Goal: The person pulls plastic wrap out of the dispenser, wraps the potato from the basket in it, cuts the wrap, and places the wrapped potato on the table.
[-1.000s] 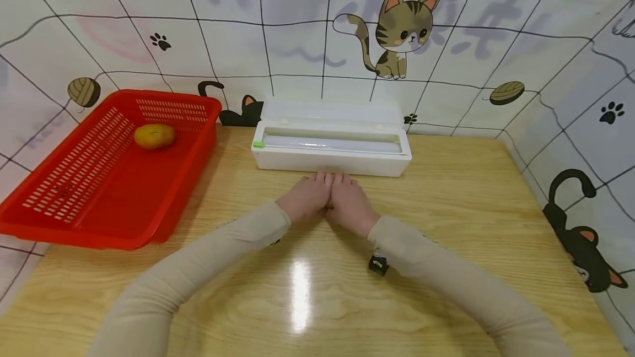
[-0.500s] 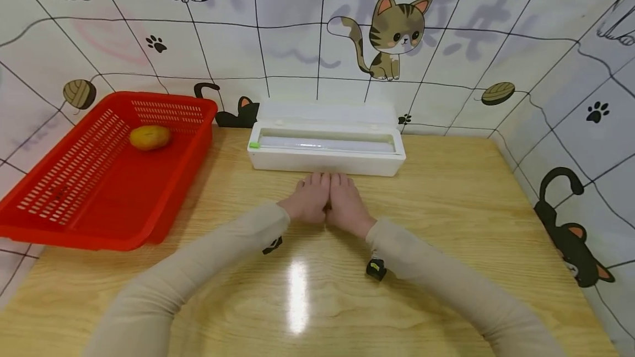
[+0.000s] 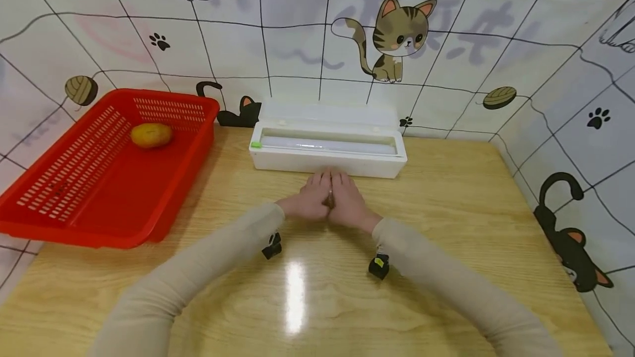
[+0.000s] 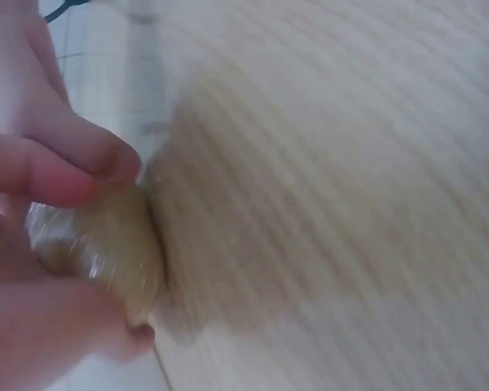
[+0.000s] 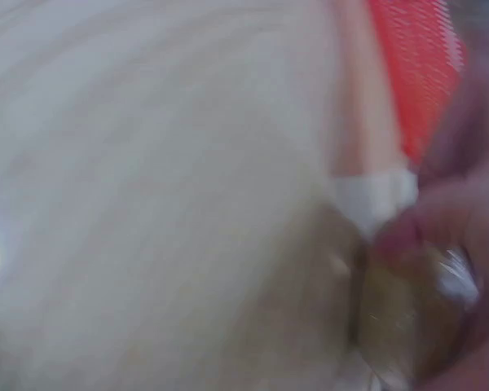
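Observation:
Both hands come together on the table, right in front of the white cling film box [image 3: 327,161]. Between them is a yellow-brown potato [image 4: 126,244] wrapped in shiny clear film; from the head view it is almost wholly hidden. My left hand [image 3: 314,197] grips it from the left, with thumb and fingers curled around it in the left wrist view. My right hand [image 3: 348,201] holds its other side, the thumb pressing on the film in the blurred right wrist view. The box's lid [image 3: 329,112] is raised, and a roll of film [image 3: 327,144] lies inside.
A red plastic basket [image 3: 116,186] stands at the left with a yellow potato [image 3: 151,135] in it. Behind the table [image 3: 446,203] rises a white wall covering [image 3: 292,48] printed with cats. A small green slider [image 3: 256,145] sits on the box's left end.
The hands stay together before the box and shift only slightly, with the left wrist turning a little so that a gap shows between the thumbs. The box and basket stay put.

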`<control>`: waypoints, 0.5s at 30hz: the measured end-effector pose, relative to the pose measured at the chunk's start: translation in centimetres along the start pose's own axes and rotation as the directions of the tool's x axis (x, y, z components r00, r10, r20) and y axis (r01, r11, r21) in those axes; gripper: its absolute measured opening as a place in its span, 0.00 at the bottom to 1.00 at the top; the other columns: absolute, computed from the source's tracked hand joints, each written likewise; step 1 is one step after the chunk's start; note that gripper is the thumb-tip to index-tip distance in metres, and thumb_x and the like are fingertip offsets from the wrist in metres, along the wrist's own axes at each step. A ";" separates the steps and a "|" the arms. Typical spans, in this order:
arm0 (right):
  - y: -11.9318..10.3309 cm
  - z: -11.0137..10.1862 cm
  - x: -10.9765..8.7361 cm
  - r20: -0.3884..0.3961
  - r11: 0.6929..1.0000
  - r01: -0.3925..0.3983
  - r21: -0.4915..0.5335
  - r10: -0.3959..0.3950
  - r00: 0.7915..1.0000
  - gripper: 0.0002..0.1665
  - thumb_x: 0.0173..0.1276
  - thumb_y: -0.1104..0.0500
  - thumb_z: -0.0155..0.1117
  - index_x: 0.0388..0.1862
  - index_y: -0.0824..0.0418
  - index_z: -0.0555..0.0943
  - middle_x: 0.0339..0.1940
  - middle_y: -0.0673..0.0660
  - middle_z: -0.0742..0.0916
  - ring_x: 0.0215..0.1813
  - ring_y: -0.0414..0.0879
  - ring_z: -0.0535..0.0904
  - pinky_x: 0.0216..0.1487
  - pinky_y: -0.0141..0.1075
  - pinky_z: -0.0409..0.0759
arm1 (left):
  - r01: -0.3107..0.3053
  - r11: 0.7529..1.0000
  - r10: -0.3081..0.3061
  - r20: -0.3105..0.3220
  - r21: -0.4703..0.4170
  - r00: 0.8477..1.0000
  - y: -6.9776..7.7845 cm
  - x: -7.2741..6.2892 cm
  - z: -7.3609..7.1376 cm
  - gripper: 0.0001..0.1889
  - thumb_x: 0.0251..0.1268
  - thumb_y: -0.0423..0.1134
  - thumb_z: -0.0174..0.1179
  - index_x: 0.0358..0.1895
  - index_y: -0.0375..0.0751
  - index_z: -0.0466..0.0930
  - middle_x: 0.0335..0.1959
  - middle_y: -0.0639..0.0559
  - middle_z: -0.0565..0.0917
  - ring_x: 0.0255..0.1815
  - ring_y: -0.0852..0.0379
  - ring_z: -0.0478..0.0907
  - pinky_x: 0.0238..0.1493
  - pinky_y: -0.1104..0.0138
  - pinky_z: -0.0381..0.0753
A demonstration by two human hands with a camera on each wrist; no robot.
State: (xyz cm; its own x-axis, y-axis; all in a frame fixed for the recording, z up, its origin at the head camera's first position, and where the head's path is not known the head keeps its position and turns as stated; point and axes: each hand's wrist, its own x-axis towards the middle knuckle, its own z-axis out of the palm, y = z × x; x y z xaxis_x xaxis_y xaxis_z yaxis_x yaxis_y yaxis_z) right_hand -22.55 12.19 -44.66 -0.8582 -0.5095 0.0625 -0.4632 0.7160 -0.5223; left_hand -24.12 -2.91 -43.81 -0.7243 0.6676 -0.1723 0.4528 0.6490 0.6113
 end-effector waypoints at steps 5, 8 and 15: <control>0.9 -2.0 0.2 0.178 0.952 -0.089 0.292 0.037 0.983 0.55 0.59 0.58 0.68 0.75 0.72 0.46 0.75 0.70 0.54 0.74 0.62 0.49 0.71 0.52 0.50 | 0.002 0.918 0.023 0.058 -0.396 0.998 -1.5 -0.8 -1.5 0.42 0.67 0.31 0.49 0.75 0.33 0.29 0.76 0.35 0.35 0.76 0.44 0.35 0.72 0.55 0.41; 1.6 -2.8 -0.3 0.223 0.944 -0.130 0.302 0.063 0.973 0.47 0.67 0.52 0.64 0.76 0.66 0.51 0.74 0.65 0.62 0.71 0.57 0.60 0.68 0.49 0.59 | 0.009 0.890 0.023 0.064 -0.456 0.998 -2.6 -1.5 -2.1 0.35 0.73 0.34 0.48 0.77 0.38 0.42 0.76 0.40 0.48 0.74 0.48 0.48 0.70 0.57 0.51; 2.4 -3.1 -0.5 0.154 0.956 -0.069 0.285 0.025 0.988 0.41 0.63 0.51 0.70 0.72 0.58 0.66 0.66 0.60 0.75 0.58 0.51 0.73 0.58 0.46 0.71 | -0.038 0.842 0.017 -0.045 -0.539 0.999 -3.7 -1.7 -2.2 0.22 0.64 0.29 0.62 0.60 0.35 0.69 0.59 0.40 0.71 0.59 0.43 0.71 0.54 0.57 0.74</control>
State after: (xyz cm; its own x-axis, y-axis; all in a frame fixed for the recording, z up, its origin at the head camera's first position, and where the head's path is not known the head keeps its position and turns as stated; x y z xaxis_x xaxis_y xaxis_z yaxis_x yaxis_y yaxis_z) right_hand -23.92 15.64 -43.35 -0.8251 -0.5589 -0.0824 -0.3208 0.5836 -0.7460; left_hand -25.70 -7.23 -44.09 -0.7395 0.6611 -0.1271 0.1288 0.3243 0.9371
